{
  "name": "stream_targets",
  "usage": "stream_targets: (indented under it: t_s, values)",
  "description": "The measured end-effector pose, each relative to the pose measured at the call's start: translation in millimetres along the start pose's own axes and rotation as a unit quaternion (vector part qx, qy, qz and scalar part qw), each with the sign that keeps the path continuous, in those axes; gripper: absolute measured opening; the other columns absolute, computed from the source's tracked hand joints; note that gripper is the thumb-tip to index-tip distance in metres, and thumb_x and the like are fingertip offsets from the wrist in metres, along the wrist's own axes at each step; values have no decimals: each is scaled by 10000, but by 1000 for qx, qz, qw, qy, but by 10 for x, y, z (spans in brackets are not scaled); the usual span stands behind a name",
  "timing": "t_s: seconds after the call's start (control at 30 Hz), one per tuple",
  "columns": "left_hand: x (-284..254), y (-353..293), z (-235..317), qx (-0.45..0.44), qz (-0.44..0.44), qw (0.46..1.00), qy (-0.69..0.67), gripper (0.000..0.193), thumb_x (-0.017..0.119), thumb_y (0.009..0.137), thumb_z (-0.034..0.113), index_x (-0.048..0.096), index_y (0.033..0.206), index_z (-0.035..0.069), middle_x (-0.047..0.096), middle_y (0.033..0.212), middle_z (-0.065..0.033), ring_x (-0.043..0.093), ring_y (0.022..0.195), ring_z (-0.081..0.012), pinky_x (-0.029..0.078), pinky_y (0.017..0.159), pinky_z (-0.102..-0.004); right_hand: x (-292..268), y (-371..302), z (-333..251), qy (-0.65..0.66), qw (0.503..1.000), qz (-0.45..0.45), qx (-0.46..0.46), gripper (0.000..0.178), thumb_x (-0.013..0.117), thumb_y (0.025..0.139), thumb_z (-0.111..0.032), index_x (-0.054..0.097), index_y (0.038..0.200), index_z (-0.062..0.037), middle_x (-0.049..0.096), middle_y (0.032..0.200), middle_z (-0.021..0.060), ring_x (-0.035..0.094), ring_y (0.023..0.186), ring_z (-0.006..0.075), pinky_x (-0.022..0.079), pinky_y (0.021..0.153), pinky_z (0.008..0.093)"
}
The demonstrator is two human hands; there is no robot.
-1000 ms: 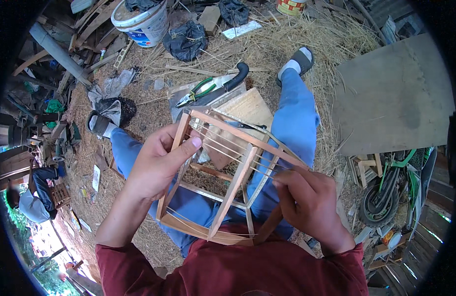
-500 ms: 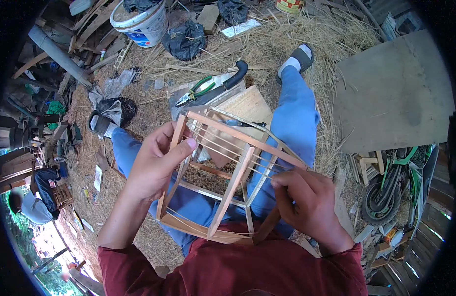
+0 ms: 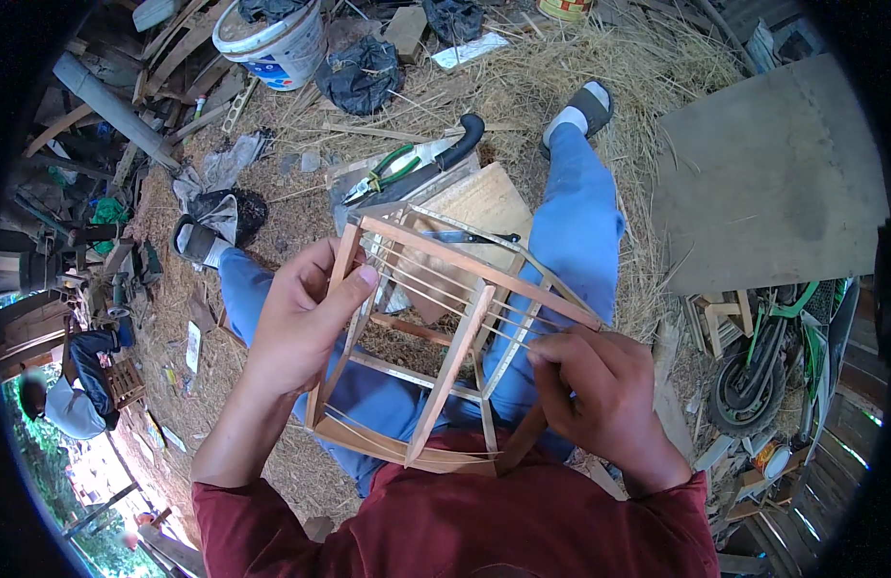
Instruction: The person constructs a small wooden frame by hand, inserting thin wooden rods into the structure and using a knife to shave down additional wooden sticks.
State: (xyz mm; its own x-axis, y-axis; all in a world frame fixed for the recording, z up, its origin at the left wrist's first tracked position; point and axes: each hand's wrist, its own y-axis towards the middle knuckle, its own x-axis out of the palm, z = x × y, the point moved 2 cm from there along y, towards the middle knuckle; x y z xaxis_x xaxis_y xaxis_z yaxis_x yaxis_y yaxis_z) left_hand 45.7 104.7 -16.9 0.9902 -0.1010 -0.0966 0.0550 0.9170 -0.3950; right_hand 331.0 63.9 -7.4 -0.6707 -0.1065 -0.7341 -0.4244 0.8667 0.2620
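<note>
Two hands (image 3: pixel 306 313), wooden frame (image 3: pixel 449 374) between, thin sticks (image 3: pixel 426 293) across

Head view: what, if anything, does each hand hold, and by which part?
Left hand: wooden frame, by its left bar. Right hand: apparently a thin stick, by its right end.

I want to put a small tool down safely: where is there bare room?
The broad grey board right of the straw, its near edge by the green motorbike, looks bare. The pale board shows a smaller bare patch between black-handled tool and knife. It's crowded around the pliers and wooden frame.
</note>
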Motion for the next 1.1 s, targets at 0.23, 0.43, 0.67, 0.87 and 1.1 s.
stream_targets:
  t_s: [0.23, 0.43, 0.67, 0.87, 1.1]
  values:
    - [-29, 1, -32, 3, -17, 1000, -22, 194, 686, 1025, 181, 637, 1095, 7, 620, 938, 31, 537, 877, -47, 426, 780, -258, -4, 0, -6, -11, 1000, -11, -8, 229, 755, 794, 39, 624, 946, -72, 711, 814, 67, 679, 622, 251, 505, 537, 360]
    - [-55, -5, -28, -8, -31, 999, -21, 270, 660, 1039, 186, 630, 1216, -16, 629, 1022, 24, 546, 955, -54, 440, 862, -265, -11, 24, -32, -7, 1000, -18, -14, 252, 744, 797, 42, 618, 980, -76, 689, 808, 65, 673, 630, 262, 500, 539, 376]
    - [-39, 13, -12, 6, -45, 998, -33, 404, 631, 1054, 196, 579, 1391, -22, 652, 1159, -13, 562, 1087, -81, 438, 985, -284, 0, 40, -40, -19, 1000, -15, -17, 264, 736, 789, 49, 617, 990, -74, 659, 779, 62, 663, 624, 272, 498, 536, 383]
    - [2, 4, 2, 32, -47, 998, -27, 384, 610, 1065, 196, 574, 1399, 10, 636, 1194, -7, 548, 1126, -85, 433, 1009, -294, -9, 68, -7, 35, 999, -26, 14, 330, 693, 738, 19, 612, 1042, -78, 655, 867, 87, 675, 675, 309, 542, 562, 426]
    - [-67, 18, -102, 11, -56, 998, -9, 323, 595, 1075, 226, 587, 1328, 26, 598, 1110, 22, 521, 1048, -76, 424, 956, -288, -1, 138, -11, 20, 1000, -5, 9, 189, 708, 837, 37, 649, 981, -70, 632, 750, 85, 631, 582, 290, 485, 511, 388]
